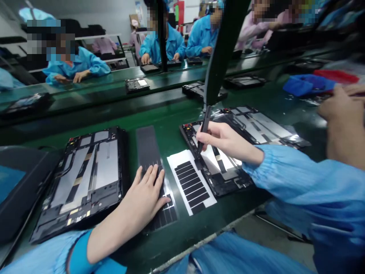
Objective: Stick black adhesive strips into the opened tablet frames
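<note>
Pinched in the right hand: pen-like tool, fingers curled closed round it, pointing down at left edge of open device, right of centre on green bench. Just beside: white sheet with rows of black strips. Laid flat, fingers spread, gripping nothing: left hand, on dark sheet. Seemingly partway: opened up already, many strips left on backing; can't tell how many placed. Further left, second open device; behind right hand, third open device. Beyond, co-workers in blue. No brands, labels or writing legible.
</note>
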`<state>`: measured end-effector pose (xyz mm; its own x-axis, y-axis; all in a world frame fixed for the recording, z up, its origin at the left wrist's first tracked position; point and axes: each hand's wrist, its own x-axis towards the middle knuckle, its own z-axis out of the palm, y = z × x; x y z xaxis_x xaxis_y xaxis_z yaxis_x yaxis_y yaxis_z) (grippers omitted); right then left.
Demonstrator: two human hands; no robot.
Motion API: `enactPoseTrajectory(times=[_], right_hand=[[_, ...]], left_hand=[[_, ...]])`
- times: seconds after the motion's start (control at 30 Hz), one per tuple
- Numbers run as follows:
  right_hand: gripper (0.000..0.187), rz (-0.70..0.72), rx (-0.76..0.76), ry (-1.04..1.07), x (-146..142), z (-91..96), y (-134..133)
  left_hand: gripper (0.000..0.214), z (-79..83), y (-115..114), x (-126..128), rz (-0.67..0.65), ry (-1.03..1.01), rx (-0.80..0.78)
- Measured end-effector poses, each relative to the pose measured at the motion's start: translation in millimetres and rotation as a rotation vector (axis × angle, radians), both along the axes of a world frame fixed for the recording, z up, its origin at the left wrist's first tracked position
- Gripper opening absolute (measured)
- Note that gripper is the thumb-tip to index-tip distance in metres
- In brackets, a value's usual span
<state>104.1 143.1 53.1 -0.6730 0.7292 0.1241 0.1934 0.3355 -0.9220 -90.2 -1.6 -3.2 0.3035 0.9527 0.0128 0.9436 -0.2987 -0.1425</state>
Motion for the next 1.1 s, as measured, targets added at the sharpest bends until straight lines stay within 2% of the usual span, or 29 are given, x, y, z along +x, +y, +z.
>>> enactPoseTrajectory(times=[0.1,0.2,0.27,0.37,0.57,0.8,1.1], right_hand=[[0.022,-0.073,-0.101,-0.120,15.2,-10.1,16.8],[0.023,-0.081,-0.225,-0.142,10.2,-29.0,26.2],[0.023,-0.085,-0.223,-0.122,2.0,-38.4,30.1],[0.022,-0.111,-0.166,-0.088,-6.2,-44.9,35.0],[0.023,-0.097,-0.128,-0.034,-5.2,-50.6,43.8],[0.028,-0.095,-0.161,0.017,-5.2,-57.1,46.4],[0.026,-0.137,-0.153,-0.004,-6.3,-52.5,43.4]], left_hand=[[0.044,5.4,17.1,14.3,-0.005,-0.201,0.076],[0.025,3.2,39.1,36.7,-0.033,-0.468,0.116],[0.014,-3.1,52.5,48.2,-0.060,-0.605,0.132],[0.013,-14.2,64.7,54.7,-0.094,-0.719,0.135],[0.016,-21.5,66.0,51.0,-0.081,-0.757,0.102],[0.017,-21.2,64.4,52.8,-0.115,-0.740,0.141],[0.014,-16.0,63.4,54.0,-0.183,-0.669,0.143]])
